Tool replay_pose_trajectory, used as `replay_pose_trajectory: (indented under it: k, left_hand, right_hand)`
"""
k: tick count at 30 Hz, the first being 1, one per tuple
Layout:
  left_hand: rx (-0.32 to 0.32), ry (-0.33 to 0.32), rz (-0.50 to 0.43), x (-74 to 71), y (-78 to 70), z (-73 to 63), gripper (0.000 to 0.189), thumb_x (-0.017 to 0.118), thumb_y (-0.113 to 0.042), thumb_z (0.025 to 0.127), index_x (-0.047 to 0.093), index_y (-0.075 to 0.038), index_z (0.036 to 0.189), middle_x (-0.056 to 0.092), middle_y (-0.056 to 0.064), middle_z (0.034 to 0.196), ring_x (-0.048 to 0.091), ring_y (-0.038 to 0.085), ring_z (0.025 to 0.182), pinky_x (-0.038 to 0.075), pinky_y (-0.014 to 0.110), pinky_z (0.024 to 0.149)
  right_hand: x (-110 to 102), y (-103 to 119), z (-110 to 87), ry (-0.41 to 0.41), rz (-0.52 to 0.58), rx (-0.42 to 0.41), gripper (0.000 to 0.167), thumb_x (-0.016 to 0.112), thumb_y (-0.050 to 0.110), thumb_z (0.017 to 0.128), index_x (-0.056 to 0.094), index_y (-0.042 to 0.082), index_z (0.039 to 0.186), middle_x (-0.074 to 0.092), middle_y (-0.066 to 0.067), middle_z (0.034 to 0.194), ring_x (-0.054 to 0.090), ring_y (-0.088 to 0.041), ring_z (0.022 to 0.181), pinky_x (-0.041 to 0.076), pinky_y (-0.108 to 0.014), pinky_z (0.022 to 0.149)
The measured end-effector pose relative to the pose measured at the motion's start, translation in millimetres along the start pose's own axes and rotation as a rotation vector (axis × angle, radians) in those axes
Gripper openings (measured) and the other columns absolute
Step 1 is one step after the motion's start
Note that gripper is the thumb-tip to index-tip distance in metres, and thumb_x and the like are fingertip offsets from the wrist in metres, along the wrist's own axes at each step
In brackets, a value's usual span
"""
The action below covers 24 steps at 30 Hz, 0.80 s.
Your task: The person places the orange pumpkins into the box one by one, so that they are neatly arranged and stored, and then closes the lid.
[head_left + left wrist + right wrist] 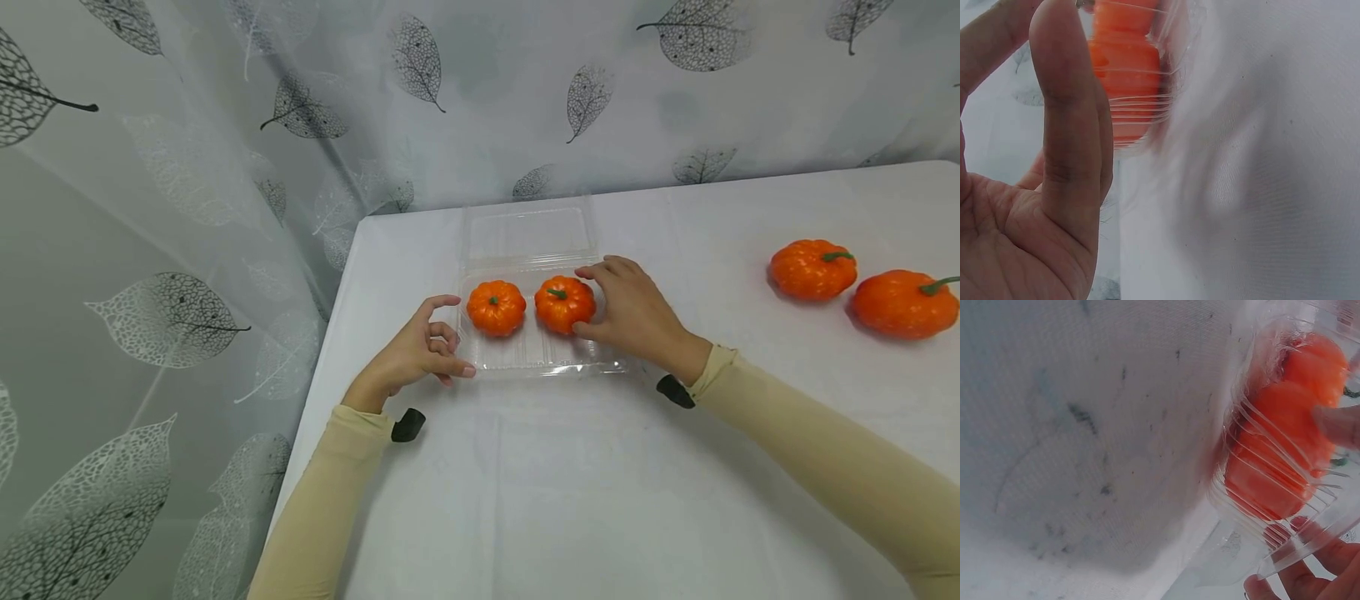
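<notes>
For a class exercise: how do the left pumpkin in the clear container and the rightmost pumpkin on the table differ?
The left pumpkin sits inside the clear container; the rightmost pumpkin lies outside it on the white table. The left pumpkin's stem shows near the middle of its outline, the rightmost pumpkin's at its right end. The left pumpkin looks round; the rightmost pumpkin looks longer. Both are orange with a green stem.

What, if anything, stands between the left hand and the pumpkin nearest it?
The left wall of the clear box stands between the left hand and the left pumpkin. Nothing visible covers the pumpkin from above; the lid lies open.
</notes>
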<state>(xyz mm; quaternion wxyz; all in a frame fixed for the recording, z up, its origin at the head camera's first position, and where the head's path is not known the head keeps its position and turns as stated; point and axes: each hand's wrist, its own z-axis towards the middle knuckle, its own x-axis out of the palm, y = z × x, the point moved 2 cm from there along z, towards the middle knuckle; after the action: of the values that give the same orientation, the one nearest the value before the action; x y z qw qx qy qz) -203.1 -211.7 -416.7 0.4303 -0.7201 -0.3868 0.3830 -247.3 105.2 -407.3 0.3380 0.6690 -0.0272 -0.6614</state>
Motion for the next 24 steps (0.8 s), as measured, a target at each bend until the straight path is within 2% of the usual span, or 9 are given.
replay_pose_trajectory:
  k: [7,11,18,24]
  left_hand:
    - [-0.002,-0.011,-0.006,1.2,-0.2,0.8,0.102,0.089,-0.004,0.076,0.026,-0.023,0.154,0.049,0.012,0.095,0.063,0.029,0.069,0.062,0.042,0.065]
    - [-0.004,-0.011,-0.015,2.0,-1.4,0.4,0.102,0.089,-0.003,0.076,0.026,-0.024,0.153,0.049,0.012,0.096,0.064,0.031,0.069,0.062,0.042,0.065]
    - [-0.001,-0.007,-0.019,2.6,-2.5,0.7,0.102,0.089,-0.003,0.077,0.025,-0.023,0.154,0.048,0.012,0.096,0.064,0.028,0.068,0.062,0.041,0.065]
    - [-0.002,-0.014,-0.019,2.3,-0.6,1.2,0.102,0.089,-0.003,0.076,0.025,-0.022,0.154,0.049,0.012,0.096,0.063,0.027,0.067,0.062,0.041,0.064]
  right_hand:
    - [-2,-2,-1.1,0.007,0.029,0.011,0.076,0.086,0.035,0.078,0.056,0.003,0.140,0.052,-0.021,0.138,0.036,-0.042,0.137,0.027,-0.060,0.115]
    - [-9,-3,-6.1,-0.010,0.095,0.012,0.077,0.084,0.041,0.081,0.053,0.007,0.143,0.045,-0.020,0.146,0.031,-0.042,0.141,0.027,-0.063,0.114]
    - [-30,-13,-13.9,-0.117,0.234,-0.024,0.068,0.081,0.036,0.086,0.051,0.011,0.143,0.042,-0.014,0.146,0.037,-0.036,0.137,0.034,-0.063,0.110]
    - [-51,-29,-18.6,-0.204,0.265,-0.033,0.070,0.082,0.029,0.085,0.050,0.009,0.143,0.039,-0.014,0.147,0.037,-0.035,0.136,0.033,-0.063,0.110]
